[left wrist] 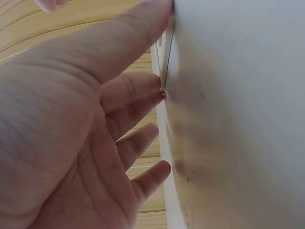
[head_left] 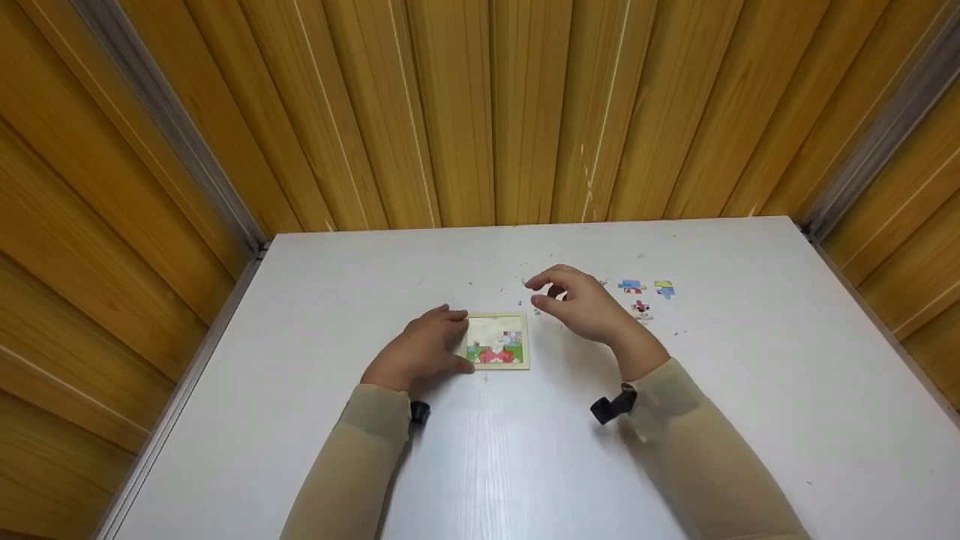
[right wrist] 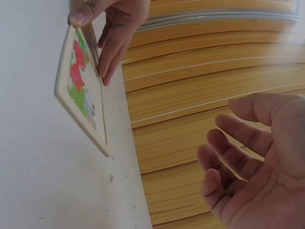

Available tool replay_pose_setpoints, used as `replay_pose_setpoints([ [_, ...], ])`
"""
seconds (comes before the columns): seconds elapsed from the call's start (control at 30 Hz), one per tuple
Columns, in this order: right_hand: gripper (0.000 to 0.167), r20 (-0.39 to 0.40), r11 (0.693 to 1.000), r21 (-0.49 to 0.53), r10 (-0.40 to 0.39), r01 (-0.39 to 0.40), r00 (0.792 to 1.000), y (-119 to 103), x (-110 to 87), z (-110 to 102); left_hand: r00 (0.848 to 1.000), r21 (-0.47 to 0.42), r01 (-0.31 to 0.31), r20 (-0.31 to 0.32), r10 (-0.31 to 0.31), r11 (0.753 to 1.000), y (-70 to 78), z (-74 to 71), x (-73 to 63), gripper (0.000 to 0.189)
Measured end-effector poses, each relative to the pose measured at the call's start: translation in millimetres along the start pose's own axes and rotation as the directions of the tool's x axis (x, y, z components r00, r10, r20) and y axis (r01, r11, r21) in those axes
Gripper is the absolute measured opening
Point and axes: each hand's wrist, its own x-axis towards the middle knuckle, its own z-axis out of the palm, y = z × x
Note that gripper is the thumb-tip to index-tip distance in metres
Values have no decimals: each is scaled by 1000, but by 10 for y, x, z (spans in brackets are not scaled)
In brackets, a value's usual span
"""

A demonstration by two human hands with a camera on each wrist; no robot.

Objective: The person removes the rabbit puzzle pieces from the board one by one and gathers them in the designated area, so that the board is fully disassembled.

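- Pale wood borders the jigsaw tray (head_left: 526,349), which lies flat on the white table (head_left: 300,435), between the two hands.
- The left hand (head_left: 424,346) grips the tray along its left side, thumb at the near corner and fingers at the far one, in a wide hold.
- The right hand (head_left: 583,306) is raised beyond the tray's right side, clear of it, fingers loosely bent, thumb and index finger a small gap apart; nothing shows in its grasp.
- Fitted jigsaw pieces (head_left: 495,355) in red and green line the near part of the tray and climb its right side; the rest of its floor is bare.
- Right of the tray, well apart from it, lie a blue-and-red piece (head_left: 631,286), a yellow-and-blue piece (head_left: 664,288) and a piece with a red-and-black figure (head_left: 641,308).
- Small dark specks (head_left: 520,303) dot the tabletop beyond the tray.
- Beige sleeves (head_left: 352,457) reach in from the tray's near side, a black wrist camera (head_left: 613,405) on each.
- Wood-grain panelling (head_left: 525,112) rises behind the tray, past the table's far edge.
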Motion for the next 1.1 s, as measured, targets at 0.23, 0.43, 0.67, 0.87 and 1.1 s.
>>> replay_pose_setpoints([
  [0.23, 33, 36, 999, -27, 31, -31, 999, 150, 49, 126, 1000, 7, -11, -5, 11, 1000, 7, 1, 11, 83],
  [0.43, 37, 91, 998, -64, 8, -3, 996, 201, 84, 252, 1000, 5, 16, 4, -16, 1000, 26, -26, 18, 83],
  [0.67, 40, 145, 992, -125, 12, 6, 989, 213, 81, 426, 1000, -4, 14, 8, -14, 1000, 18, -18, 19, 85],
  [0.87, 45, 192, 981, -190, 76, -39, 979, 229, 59, 533, 1000, 1, -4, 8, 4, 1000, 10, -14, 4, 83],
  [1.1, 46, 195, 971, -241, 55, -7, 979, 223, 56, 575, 1000, 6, -11, 18, 11, 1000, 20, -45, 3, 84],
])
